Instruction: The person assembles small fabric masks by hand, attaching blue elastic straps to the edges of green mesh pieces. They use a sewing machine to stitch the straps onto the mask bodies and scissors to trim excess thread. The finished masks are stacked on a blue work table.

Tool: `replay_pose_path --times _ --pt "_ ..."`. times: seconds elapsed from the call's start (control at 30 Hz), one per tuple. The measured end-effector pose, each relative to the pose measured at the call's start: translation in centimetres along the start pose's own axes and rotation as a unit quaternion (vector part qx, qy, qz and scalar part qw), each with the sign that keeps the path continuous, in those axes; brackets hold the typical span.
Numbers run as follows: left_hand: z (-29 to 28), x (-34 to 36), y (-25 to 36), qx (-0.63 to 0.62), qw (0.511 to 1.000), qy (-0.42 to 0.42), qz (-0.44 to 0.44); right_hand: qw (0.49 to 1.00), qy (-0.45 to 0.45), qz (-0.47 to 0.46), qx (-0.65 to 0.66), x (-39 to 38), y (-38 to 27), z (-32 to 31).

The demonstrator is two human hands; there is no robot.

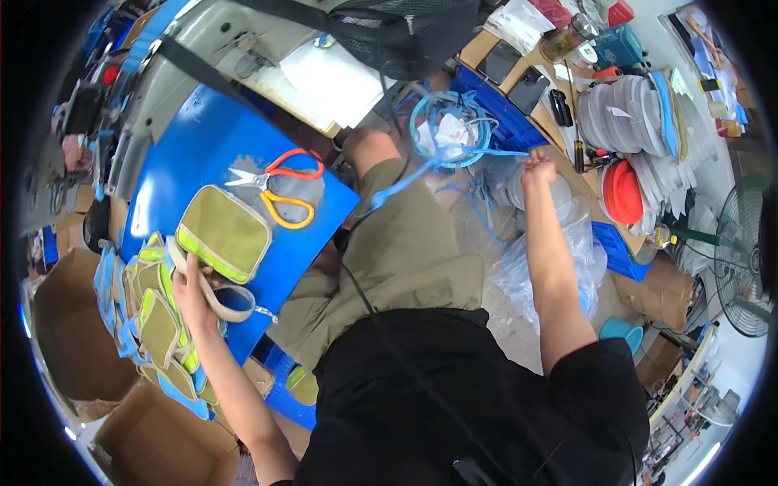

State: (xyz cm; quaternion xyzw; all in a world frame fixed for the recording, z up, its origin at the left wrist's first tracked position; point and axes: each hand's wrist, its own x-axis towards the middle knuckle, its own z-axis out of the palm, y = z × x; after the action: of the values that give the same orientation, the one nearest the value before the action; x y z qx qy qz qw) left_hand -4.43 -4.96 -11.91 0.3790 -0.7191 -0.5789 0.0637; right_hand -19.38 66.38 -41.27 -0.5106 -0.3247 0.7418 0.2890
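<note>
My left hand [193,298] is closed at the lower left edge of an olive-green pouch [225,231] with lime sides and pale piping. A beige strap [231,306] loops out beside my fingers, with a small metal clip at its end. The pouch is over a blue tabletop [190,134]. Scissors [271,183] with one red and one orange handle lie just beyond it, blades apart. Out to the right, my right hand [538,172] pinches the end of a thin blue strip [498,152], stretched from above the blue waste basket [485,130]. More blue strips hang over the basket.
Several green and blue pouches [158,320] are heaped at the table's left edge, above open cardboard boxes [162,437]. Clear plastic bags [559,267] sit on the floor below my right arm. Rolls of pale strap [624,113] stand at the right, with a fan [744,255] farther out.
</note>
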Motion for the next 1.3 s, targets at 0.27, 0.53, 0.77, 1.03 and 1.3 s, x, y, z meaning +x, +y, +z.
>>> replay_pose_path --times 0.27,0.53,0.77,1.03,1.3 --pt "0.5 -1.8 -2.7 0.033 0.991 0.021 0.125 0.966 -0.018 0.254 0.049 10.5 12.0 -0.7" --pt "1.4 -3.9 -2.2 0.176 0.955 0.071 0.226 0.908 -0.15 0.168 -0.355 4.6 9.2 4.6" --pt "3.1 -3.6 5.1 0.135 0.918 0.184 0.325 0.866 -0.269 -0.022 -0.421 -3.2 7.7 0.2" --pt "7.5 2.9 10.9 -0.179 0.899 0.049 0.398 0.526 -0.663 -0.455 -0.278 -41.8 -6.2 12.7" --pt "7.6 4.5 13.9 -0.288 0.855 0.056 0.427 0.352 -0.744 -0.436 -0.365 -54.0 -3.8 21.0"
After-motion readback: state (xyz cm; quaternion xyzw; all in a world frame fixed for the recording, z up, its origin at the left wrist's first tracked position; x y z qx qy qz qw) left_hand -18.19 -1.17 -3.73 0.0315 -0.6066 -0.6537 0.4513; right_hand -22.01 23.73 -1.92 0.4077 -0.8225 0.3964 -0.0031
